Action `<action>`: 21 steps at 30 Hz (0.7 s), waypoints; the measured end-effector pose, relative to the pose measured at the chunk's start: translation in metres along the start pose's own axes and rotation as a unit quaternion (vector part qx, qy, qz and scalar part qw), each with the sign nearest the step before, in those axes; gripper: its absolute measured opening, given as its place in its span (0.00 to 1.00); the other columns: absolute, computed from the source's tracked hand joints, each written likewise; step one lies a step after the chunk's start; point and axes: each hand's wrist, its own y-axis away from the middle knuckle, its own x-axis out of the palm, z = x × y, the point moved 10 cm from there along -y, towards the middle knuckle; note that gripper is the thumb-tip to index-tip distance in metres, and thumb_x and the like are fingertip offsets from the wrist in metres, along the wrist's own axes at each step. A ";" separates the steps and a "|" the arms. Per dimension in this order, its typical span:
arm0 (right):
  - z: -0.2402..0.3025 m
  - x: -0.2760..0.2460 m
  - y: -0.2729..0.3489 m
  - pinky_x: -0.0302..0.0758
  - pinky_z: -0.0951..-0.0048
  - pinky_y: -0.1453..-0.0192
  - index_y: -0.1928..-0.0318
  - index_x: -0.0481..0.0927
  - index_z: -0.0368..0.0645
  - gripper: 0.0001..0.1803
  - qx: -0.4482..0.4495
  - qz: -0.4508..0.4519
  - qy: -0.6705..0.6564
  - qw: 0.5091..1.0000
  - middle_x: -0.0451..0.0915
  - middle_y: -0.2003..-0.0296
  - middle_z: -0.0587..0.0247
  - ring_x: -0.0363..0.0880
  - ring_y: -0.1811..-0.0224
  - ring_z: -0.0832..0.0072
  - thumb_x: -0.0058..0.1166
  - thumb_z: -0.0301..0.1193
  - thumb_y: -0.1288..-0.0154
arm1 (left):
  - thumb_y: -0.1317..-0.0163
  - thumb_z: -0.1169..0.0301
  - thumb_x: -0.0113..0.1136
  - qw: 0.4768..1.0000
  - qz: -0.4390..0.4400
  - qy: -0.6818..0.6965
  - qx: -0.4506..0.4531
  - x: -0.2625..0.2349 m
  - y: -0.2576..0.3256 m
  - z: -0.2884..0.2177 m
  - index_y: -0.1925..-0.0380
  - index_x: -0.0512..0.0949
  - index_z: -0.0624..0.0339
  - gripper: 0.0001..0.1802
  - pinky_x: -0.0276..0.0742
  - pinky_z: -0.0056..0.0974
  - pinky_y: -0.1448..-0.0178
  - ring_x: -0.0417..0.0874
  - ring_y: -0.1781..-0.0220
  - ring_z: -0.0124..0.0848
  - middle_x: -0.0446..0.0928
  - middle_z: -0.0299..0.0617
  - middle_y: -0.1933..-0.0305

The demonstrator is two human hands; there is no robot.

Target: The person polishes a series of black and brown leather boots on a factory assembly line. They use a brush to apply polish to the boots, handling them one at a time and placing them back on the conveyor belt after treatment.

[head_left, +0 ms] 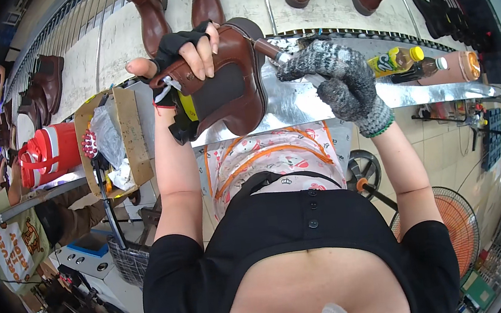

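Observation:
My left hand, in a black fingerless glove, is closed around the shaft of a brown leather ankle boot. The boot is tipped over, with its dark elastic side panel facing up and its opening toward my left forearm. A yellow tag shows at that opening. My right hand, in a grey knitted glove, is closed on a small tool with a brown cylindrical end and a silver collar. The tool's end is at the boot's sole edge; whether they touch I cannot tell. My glove hides the rest of the tool.
Beyond the metal ledge, brown boots stand on a pale slatted conveyor. To the right lie a yellow-capped drink bottle and a dark bottle. A cardboard box and red jug are left; an orange fan stands lower right.

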 end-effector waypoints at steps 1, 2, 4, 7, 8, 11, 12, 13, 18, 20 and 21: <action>-0.004 0.009 -0.001 0.71 0.65 0.46 0.61 0.83 0.43 0.20 0.007 0.011 0.021 1.000 0.83 0.61 0.59 0.81 0.57 0.65 0.39 0.38 0.43 | 0.52 0.21 0.24 1.000 -0.003 0.000 0.002 -0.006 0.004 -0.003 0.83 0.77 0.64 0.53 0.54 0.36 0.51 0.70 0.73 0.30 0.77 0.45 0.79; -0.008 0.015 -0.001 0.72 0.65 0.48 0.59 0.83 0.45 0.18 0.002 0.009 0.013 1.000 0.82 0.60 0.59 0.80 0.57 0.63 0.44 0.38 0.43 | 0.52 0.21 0.23 1.000 -0.006 0.001 0.004 -0.012 0.009 -0.006 0.83 0.77 0.64 0.53 0.54 0.36 0.51 0.69 0.72 0.30 0.77 0.45 0.78; -0.015 0.026 0.002 0.73 0.64 0.52 0.57 0.82 0.49 0.15 -0.005 0.007 -0.003 1.000 0.81 0.59 0.59 0.79 0.57 0.61 0.53 0.40 0.43 | 0.52 0.21 0.21 0.999 -0.041 -0.004 0.003 -0.024 0.020 -0.008 0.82 0.77 0.63 0.54 0.53 0.36 0.49 0.68 0.69 0.30 0.77 0.45 0.77; -0.023 0.044 0.003 0.73 0.64 0.53 0.58 0.83 0.50 0.16 -0.023 -0.037 -0.022 0.999 0.81 0.60 0.61 0.79 0.59 0.63 0.51 0.42 0.42 | 0.50 0.22 0.18 0.995 -0.096 -0.005 0.016 -0.044 0.039 -0.014 0.81 0.78 0.61 0.54 0.52 0.37 0.48 0.67 0.67 0.31 0.76 0.42 0.77; -0.027 0.050 0.005 0.73 0.64 0.53 0.59 0.83 0.50 0.16 -0.032 -0.050 -0.039 0.997 0.81 0.60 0.61 0.79 0.60 0.63 0.51 0.43 0.41 | 0.50 0.22 0.17 0.994 -0.110 0.004 0.024 -0.055 0.055 -0.016 0.80 0.78 0.61 0.53 0.53 0.38 0.48 0.67 0.66 0.31 0.76 0.42 0.76; -0.036 0.068 0.010 0.73 0.65 0.53 0.59 0.83 0.50 0.17 -0.014 -0.036 -0.024 0.999 0.81 0.61 0.61 0.79 0.60 0.63 0.47 0.44 0.39 | 0.51 0.22 0.17 0.993 -0.117 0.021 0.002 -0.070 0.069 -0.016 0.77 0.77 0.60 0.53 0.54 0.38 0.47 0.65 0.62 0.31 0.75 0.42 0.73; -0.039 0.072 0.010 0.73 0.65 0.53 0.59 0.83 0.50 0.17 -0.011 -0.037 -0.031 0.999 0.82 0.61 0.61 0.79 0.60 0.63 0.47 0.44 0.39 | 0.52 0.21 0.17 0.990 -0.136 0.034 0.000 -0.072 0.071 -0.015 0.77 0.77 0.60 0.53 0.54 0.37 0.47 0.65 0.60 0.32 0.75 0.42 0.73; -0.044 0.077 0.012 0.73 0.66 0.53 0.60 0.83 0.49 0.17 -0.005 -0.042 -0.065 0.997 0.82 0.62 0.61 0.80 0.60 0.63 0.46 0.44 0.38 | 0.52 0.21 0.17 0.987 -0.156 0.046 -0.001 -0.073 0.073 -0.015 0.77 0.77 0.60 0.53 0.54 0.37 0.46 0.65 0.59 0.32 0.75 0.42 0.73; -0.058 0.093 0.015 0.75 0.66 0.55 0.61 0.83 0.47 0.16 0.050 0.003 -0.097 0.994 0.82 0.63 0.61 0.80 0.61 0.63 0.46 0.41 0.36 | 0.53 0.20 0.23 0.989 -0.147 0.026 -0.016 -0.093 0.093 -0.019 0.76 0.77 0.59 0.52 0.49 0.37 0.42 0.61 0.57 0.32 0.73 0.40 0.72; -0.061 0.098 0.015 0.75 0.67 0.55 0.61 0.83 0.47 0.15 0.086 0.037 -0.092 0.991 0.82 0.64 0.61 0.80 0.62 0.63 0.45 0.40 0.35 | 0.53 0.21 0.24 0.983 -0.174 0.051 -0.020 -0.101 0.104 -0.020 0.75 0.77 0.59 0.51 0.48 0.38 0.40 0.60 0.57 0.32 0.73 0.40 0.71; -0.062 0.098 0.017 0.75 0.67 0.57 0.61 0.83 0.48 0.16 0.073 0.008 -0.121 0.990 0.82 0.65 0.61 0.80 0.63 0.63 0.41 0.39 0.34 | 0.53 0.21 0.24 0.979 -0.191 0.062 -0.024 -0.105 0.110 -0.018 0.75 0.77 0.59 0.51 0.47 0.38 0.39 0.60 0.57 0.33 0.72 0.40 0.70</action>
